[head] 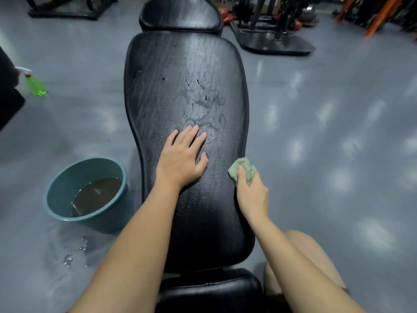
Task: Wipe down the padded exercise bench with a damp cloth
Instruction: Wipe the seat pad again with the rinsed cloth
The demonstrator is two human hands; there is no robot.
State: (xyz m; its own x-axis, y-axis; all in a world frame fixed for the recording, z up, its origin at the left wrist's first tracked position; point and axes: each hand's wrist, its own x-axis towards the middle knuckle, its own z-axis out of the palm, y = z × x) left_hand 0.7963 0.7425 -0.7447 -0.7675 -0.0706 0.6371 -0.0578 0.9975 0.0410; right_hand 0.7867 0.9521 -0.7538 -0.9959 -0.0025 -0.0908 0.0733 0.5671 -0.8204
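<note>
My right hand [252,192] is curled tight around a bunched pale-green damp cloth [243,170], thumb on top, pressing it against the right edge of the long black padded vinyl bench [180,86] — at about four o'clock from the pad's middle. My left hand [181,158] holds nothing; it lies flat with fingers [194,134] spread, palm down on the pad near its centre, bracing me.

Just beyond my left fingertips, toward twelve o'clock, the vinyl shows wet streaks and drying water rings, so I judge the middle stretch has already had a pass. The far end and the separate black head pad [180,14] at twelve o'clock look duller; I cannot tell whether they have been wiped. The near section under my forearms and the black seat pad [209,290] at six o'clock show no wet sheen — likely still to do, along with the side edges.

At eight o'clock a round teal plastic basin [54,195] of murky brown water sits on the grey floor [338,154], splashes beside it. A green spray bottle [36,85] stands at ten o'clock.
</note>
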